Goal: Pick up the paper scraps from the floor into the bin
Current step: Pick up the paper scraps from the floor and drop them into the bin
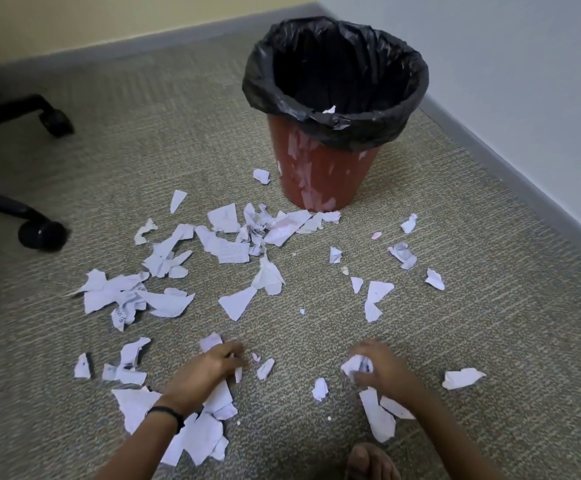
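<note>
Our foot lies nearest, and just ahead our right grip is closed round a crumpled wad while our left grip curls down onto scraps strewn over the floor before the black-lined bin, one scrap showing inside it.

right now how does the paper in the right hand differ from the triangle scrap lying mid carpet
The paper wad is crumpled into a ball; the triangle scrap lies flat. The right hand grips the wad; nothing touches the triangle scrap. Both are white paper, not yet in the bin.
</note>
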A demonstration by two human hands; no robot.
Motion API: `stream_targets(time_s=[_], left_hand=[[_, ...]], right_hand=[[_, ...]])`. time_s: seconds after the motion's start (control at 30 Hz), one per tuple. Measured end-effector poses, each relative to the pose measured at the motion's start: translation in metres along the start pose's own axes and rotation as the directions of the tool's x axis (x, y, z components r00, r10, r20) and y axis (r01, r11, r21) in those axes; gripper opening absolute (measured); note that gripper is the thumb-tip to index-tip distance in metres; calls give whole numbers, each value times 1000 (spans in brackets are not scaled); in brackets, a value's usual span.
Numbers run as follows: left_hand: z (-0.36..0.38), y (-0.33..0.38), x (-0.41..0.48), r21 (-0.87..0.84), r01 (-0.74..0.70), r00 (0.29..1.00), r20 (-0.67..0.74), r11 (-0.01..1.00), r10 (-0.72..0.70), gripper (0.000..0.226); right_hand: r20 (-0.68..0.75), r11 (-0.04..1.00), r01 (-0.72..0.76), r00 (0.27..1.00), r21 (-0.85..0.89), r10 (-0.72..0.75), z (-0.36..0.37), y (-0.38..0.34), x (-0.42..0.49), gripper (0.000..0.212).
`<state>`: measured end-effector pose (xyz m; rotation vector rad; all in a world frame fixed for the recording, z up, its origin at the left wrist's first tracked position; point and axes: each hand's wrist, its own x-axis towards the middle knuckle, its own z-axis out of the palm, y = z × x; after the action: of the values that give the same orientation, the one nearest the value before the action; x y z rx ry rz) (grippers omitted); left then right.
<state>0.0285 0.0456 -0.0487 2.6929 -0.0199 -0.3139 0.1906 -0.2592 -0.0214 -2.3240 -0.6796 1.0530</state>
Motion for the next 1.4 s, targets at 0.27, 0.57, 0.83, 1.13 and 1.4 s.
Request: stream_targets(time_s=[0.27, 0.57, 0.83, 1.13, 1.4], left_hand=[[-107, 59, 72, -586, 90, 833, -399, 805, -384, 11], [-309, 144, 211, -961, -268, 776, -254, 63, -578, 15], [-345, 167, 199, -895, -445, 864, -420, -32, -277, 38], [-230, 74, 120, -907, -150, 783, -353, 394, -513, 26], [-67, -8, -17, -151, 457, 888, 13, 877, -460, 48]], right_hand=[[-410, 681, 212, 901, 701, 141, -142, -113, 9, 19], [-509, -7, 515, 850, 857, 135, -262, -226, 50, 14], [-549, -208, 518, 824, 830, -142, -259, -233, 43, 32], [-345, 572, 320, 936, 755, -67, -129, -168, 61, 20], [124, 946, -166, 971, -279, 207, 30, -71, 44, 87]])
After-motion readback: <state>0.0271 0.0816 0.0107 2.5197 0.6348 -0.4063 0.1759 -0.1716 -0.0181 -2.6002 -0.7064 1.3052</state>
